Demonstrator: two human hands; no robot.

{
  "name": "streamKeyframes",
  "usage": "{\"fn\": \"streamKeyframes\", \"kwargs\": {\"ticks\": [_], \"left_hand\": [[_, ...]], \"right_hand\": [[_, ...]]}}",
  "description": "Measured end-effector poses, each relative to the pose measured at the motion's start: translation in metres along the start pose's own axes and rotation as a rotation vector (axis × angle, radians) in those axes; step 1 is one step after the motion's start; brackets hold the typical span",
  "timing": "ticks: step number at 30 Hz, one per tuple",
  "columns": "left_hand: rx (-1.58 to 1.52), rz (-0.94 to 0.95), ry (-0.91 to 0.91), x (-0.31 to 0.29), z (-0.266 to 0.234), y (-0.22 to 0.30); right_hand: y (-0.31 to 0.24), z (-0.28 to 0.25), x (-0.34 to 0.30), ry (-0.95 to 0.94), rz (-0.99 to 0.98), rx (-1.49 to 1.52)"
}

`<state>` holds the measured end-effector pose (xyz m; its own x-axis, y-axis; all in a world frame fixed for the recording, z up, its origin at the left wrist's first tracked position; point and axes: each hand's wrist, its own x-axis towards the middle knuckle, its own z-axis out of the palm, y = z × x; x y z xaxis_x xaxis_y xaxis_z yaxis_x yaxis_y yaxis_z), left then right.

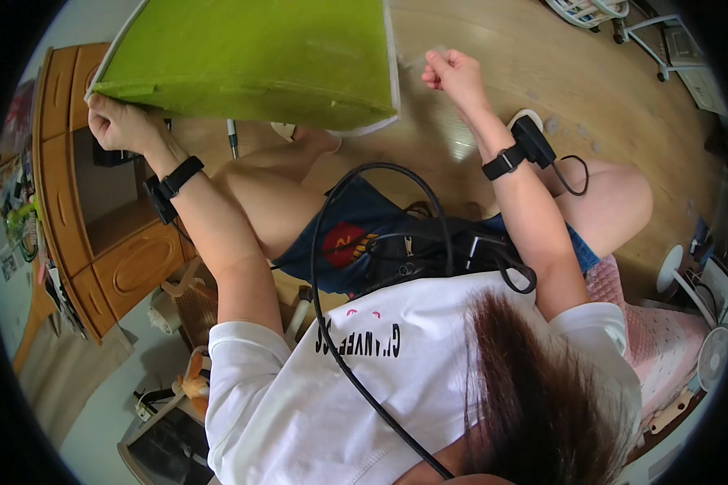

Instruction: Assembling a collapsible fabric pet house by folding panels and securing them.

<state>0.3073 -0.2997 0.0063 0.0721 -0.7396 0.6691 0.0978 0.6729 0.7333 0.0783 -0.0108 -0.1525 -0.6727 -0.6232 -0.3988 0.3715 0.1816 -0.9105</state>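
A large green panel with white edging (251,61), perhaps of fabric, is held up at the top of the view. My left hand (120,125) pinches its lower left corner, fingers closed on the edge. To the right of the panel and apart from it, my right hand (459,77) is raised with its fingers curled together. Whatever those fingers may hold is too small or faint to make out. Below the panel's lower edge, a thin tool with a white and dark handle (233,139) shows partly, close to my leg.
I sit over a wooden floor (453,145). A wooden cabinet (137,267) with an open compartment stands at the left. A black cable (319,299) loops across my front. At the right are a pink quilted cover (647,339) and a white fan (713,360). A wheeled rack (663,48) stands far right.
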Motion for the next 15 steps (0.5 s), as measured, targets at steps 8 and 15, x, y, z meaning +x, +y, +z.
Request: {"fn": "streamKeyframes", "kwargs": {"ticks": [8, 15], "left_hand": [[-0.013, 0.025, -0.020, -0.002, -0.005, 0.003], [-0.016, 0.015, 0.004, -0.003, -0.004, 0.009]], "right_hand": [[-0.006, 0.023, 0.009, -0.244, 0.043, -0.110], [-0.005, -0.002, 0.044, 0.061, 0.006, -0.016]]}}
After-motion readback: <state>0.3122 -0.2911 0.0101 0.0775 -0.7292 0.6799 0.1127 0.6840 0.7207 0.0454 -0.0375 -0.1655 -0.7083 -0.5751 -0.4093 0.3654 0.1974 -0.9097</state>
